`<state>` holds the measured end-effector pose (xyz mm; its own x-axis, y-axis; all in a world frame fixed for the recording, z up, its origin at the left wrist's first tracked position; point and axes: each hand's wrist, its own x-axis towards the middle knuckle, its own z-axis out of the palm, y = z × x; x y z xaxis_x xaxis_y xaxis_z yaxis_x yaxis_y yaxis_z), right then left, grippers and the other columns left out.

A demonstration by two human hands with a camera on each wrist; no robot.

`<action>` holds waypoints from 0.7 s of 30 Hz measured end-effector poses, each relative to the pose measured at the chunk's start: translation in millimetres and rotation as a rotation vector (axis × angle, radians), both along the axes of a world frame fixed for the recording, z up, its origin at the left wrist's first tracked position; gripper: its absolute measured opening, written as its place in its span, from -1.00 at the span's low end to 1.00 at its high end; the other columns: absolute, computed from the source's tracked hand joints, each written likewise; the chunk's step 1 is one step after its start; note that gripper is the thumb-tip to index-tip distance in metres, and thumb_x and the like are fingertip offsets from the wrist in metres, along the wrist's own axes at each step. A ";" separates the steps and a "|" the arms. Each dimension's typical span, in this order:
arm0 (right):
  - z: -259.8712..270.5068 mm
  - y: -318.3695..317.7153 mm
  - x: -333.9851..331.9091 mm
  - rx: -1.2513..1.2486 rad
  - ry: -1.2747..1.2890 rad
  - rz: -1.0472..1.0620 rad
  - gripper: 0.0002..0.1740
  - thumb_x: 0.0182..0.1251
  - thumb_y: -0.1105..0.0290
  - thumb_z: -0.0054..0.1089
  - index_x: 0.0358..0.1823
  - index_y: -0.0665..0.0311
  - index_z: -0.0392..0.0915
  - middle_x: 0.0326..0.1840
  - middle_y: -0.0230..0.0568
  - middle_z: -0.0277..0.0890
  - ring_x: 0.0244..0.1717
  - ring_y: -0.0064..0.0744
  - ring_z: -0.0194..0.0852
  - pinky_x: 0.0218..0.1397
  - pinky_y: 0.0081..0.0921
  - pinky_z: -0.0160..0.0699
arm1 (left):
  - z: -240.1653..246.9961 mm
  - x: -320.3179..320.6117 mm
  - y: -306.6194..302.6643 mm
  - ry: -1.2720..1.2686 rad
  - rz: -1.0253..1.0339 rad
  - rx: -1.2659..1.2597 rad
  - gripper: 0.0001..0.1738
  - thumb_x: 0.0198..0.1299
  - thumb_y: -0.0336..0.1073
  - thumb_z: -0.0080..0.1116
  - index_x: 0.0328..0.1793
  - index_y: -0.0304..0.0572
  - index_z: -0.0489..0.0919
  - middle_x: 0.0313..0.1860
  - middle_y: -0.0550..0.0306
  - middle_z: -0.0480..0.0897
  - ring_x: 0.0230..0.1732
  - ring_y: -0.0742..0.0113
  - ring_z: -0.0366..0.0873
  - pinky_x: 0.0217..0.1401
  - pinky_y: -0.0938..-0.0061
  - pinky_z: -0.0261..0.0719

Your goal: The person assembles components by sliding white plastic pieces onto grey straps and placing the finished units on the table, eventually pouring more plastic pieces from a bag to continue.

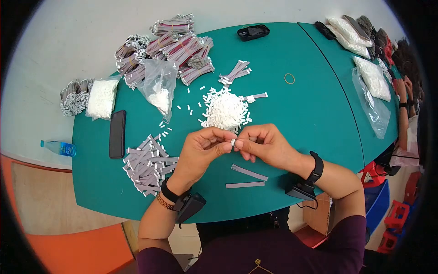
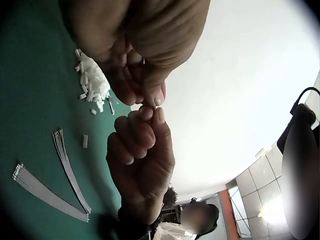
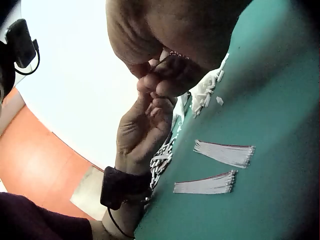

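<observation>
In the head view my left hand [image 1: 205,148] and right hand [image 1: 267,144] meet over the near middle of the green table. Thumb and fingertips of each pinch a small white piece [image 1: 233,142], mostly hidden between them. Both wrist views show the fingertips pressed together. Just beyond lies a heap of small white plastic connector housings [image 1: 224,109]. Two flat grey ribbon cables with white ends, one slanted [image 1: 249,172] and one level [image 1: 245,185], lie below my right hand. A pile of similar cables [image 1: 148,166] sits left of my left hand.
Bundled cables [image 1: 182,48] are stacked at the back left, beside an open plastic bag [image 1: 159,86] of white pieces. A black phone [image 1: 117,134], a full bag [image 1: 102,98] and a bottle [image 1: 59,148] stand left. Another person's arm [image 1: 403,118] shows far right.
</observation>
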<state>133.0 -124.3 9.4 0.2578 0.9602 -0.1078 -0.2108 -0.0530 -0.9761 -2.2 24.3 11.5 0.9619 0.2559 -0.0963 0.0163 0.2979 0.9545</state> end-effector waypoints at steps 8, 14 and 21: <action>-0.7 -2.9 -1.5 0.013 0.037 0.010 -0.82 0.32 0.33 0.16 -0.36 0.28 0.57 -0.57 -0.43 0.49 -0.59 -0.77 0.32 -0.55 -0.76 0.29 | -1.2 0.0 0.3 -0.036 -0.002 0.063 -0.81 0.13 -0.49 0.22 -0.12 -0.36 0.61 -0.17 0.10 0.64 -0.11 0.42 0.57 0.05 0.53 0.51; 4.1 -5.9 -4.7 0.005 0.061 0.002 -0.82 0.32 0.33 0.16 -0.38 0.29 0.56 -0.57 -0.40 0.51 -0.59 -0.76 0.35 -0.54 -0.76 0.30 | -1.6 -0.1 -2.6 -0.062 -0.013 0.049 -0.81 0.12 -0.48 0.24 -0.12 -0.36 0.61 -0.18 0.10 0.64 -0.13 0.42 0.57 0.02 0.54 0.53; 5.2 -6.1 -6.8 0.012 0.077 -0.020 -0.81 0.33 0.34 0.14 -0.39 0.29 0.55 -0.58 -0.40 0.50 -0.56 -0.74 0.40 -0.54 -0.75 0.34 | -3.6 0.3 -3.9 -0.099 -0.008 0.085 -0.79 0.10 -0.47 0.25 -0.12 -0.37 0.59 -0.16 0.07 0.60 -0.13 0.37 0.57 -0.03 0.52 0.57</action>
<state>126.3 -130.4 14.7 0.2680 0.9564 -0.1163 -0.2859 -0.0363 -0.9576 -1.9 20.4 7.9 0.9676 0.2516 0.0211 -0.0774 0.2159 0.9733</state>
